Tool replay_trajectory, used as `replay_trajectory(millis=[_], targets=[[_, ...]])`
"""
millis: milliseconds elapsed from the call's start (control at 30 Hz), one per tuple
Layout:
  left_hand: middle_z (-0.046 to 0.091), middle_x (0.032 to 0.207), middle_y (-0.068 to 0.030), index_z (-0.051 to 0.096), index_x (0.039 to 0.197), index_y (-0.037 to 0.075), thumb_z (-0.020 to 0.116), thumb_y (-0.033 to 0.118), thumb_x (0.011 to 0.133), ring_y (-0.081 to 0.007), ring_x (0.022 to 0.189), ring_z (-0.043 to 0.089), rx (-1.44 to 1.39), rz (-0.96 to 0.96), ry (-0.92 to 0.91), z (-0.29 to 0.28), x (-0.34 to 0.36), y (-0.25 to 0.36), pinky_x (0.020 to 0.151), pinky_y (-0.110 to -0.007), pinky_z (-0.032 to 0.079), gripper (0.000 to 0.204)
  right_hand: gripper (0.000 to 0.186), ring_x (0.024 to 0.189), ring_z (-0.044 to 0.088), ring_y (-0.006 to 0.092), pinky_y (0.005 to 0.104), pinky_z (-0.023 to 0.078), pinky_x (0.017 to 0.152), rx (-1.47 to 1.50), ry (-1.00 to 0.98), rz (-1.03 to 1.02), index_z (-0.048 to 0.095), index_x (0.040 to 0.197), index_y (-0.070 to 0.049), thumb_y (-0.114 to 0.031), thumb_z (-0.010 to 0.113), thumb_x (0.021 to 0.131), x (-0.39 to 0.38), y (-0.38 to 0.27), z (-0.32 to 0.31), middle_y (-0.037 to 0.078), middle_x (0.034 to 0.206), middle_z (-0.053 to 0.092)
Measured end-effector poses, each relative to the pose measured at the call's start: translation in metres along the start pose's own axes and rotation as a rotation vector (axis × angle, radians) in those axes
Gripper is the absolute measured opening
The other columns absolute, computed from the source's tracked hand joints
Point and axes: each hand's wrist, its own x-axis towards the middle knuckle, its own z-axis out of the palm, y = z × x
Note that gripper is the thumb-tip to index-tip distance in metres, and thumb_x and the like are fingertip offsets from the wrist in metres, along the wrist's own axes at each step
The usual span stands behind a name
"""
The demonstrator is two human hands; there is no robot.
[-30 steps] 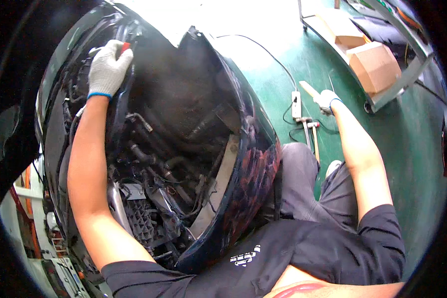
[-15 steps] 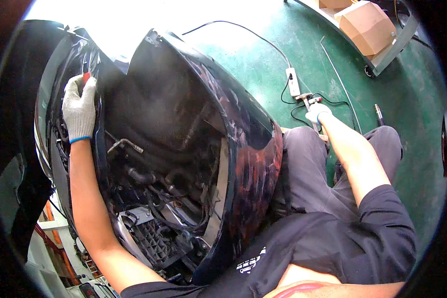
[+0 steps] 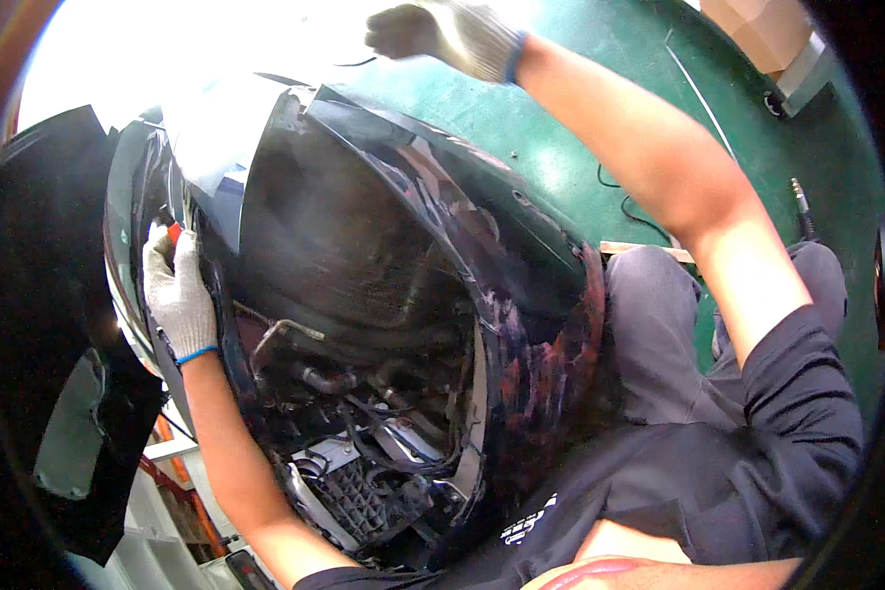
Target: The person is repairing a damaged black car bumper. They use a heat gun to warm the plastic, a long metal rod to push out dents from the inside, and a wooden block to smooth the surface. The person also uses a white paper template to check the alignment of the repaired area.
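Observation:
My left hand (image 3: 181,300), in a light knit glove with a blue cuff, is closed around a red-handled tool (image 3: 175,233) with a slim metal shaft. It is at the dark seam on the left side of an opened car body section. My right hand (image 3: 433,37), gloved too, is raised at the top edge against bright glare. Its darkened fingers look curled in; what they hold, if anything, is lost in the glare. Between my arms a scuffed dark body panel (image 3: 551,324) curves around a deep cavity (image 3: 354,216).
Hoses, a bent metal pipe (image 3: 290,332) and a black ribbed part (image 3: 359,506) sit low in the cavity. On the green floor (image 3: 560,167) lie a thin rod (image 3: 698,93), a cable and a metal-tipped black tool (image 3: 804,208). A cardboard box (image 3: 757,29) is at upper right.
My right hand has swung up and left from beside my knee, where a hammer showed at it; no hammer is visible now. My left hand stays on the red-handled tool. The view has shifted.

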Motion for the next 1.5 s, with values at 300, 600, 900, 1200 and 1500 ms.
replay_trajectory(millis=[300, 600, 900, 1200, 1500], targets=[[0.063, 0.095, 0.0004, 0.067, 0.111, 0.001, 0.067, 0.021, 0.103, -0.0084, 0.084, 0.052, -0.050, -0.135, -0.011, 0.010, 0.000, 0.022, 0.078, -0.025, 0.044, 0.022, 0.054, 0.113, 0.072, 0.0358, 0.0393, 0.056, 0.104, 0.138, -0.351, -0.024, 0.068, 0.124, 0.011, -0.031, 0.037, 0.111, 0.123, -0.004, 0.133, 0.025, 0.119, 0.074], [0.065, 0.099, 0.0010, 0.069, 0.116, 0.002, 0.070, 0.022, 0.101, -0.0058, 0.085, 0.055, -0.128, -0.186, 0.024, 0.006, 0.000, 0.011, 0.076, -0.022, 0.045, 0.024, 0.027, 0.097, 0.070, 0.0250, 0.0342, 0.056, 0.092, -0.474, -0.660, -0.786, 0.072, 0.111, 0.006, -0.014, 0.054, 0.104, 0.140, 0.017, 0.121, 0.016, 0.108, 0.075], [0.067, 0.101, -0.0012, 0.069, 0.111, 0.003, 0.067, 0.021, 0.103, -0.0077, 0.089, 0.059, -0.202, -0.326, 0.060, 0.008, -0.001, 0.003, 0.081, -0.024, 0.049, 0.019, 0.016, 0.092, 0.068, 0.0146, 0.0306, 0.055, 0.087, -0.128, -0.637, -0.765, 0.072, 0.108, 0.005, -0.002, 0.064, 0.097, 0.164, 0.052, 0.114, 0.010, 0.102, 0.074], [0.067, 0.106, -0.0021, 0.069, 0.113, 0.003, 0.067, 0.011, 0.101, -0.0103, 0.095, 0.062, -0.273, -0.416, 0.112, 0.004, 0.003, -0.003, 0.088, -0.027, 0.052, 0.015, 0.009, 0.073, 0.054, 0.0160, 0.0322, 0.048, 0.073, -0.641, -0.640, -1.164, 0.058, 0.082, -0.004, -0.002, 0.063, 0.089, 0.215, 0.066, 0.107, 0.003, 0.077, 0.054], [0.068, 0.106, -0.0013, 0.069, 0.117, 0.003, 0.064, 0.007, 0.102, -0.0095, 0.096, 0.062, -0.219, -0.386, 0.056, -0.009, 0.013, -0.024, 0.088, -0.026, 0.051, 0.016, 0.008, 0.075, 0.056, 0.0198, 0.0348, 0.049, 0.075, -0.529, -0.660, -1.220, 0.060, 0.088, -0.004, -0.009, 0.060, 0.094, 0.220, 0.069, 0.129, 0.006, 0.082, 0.056]])
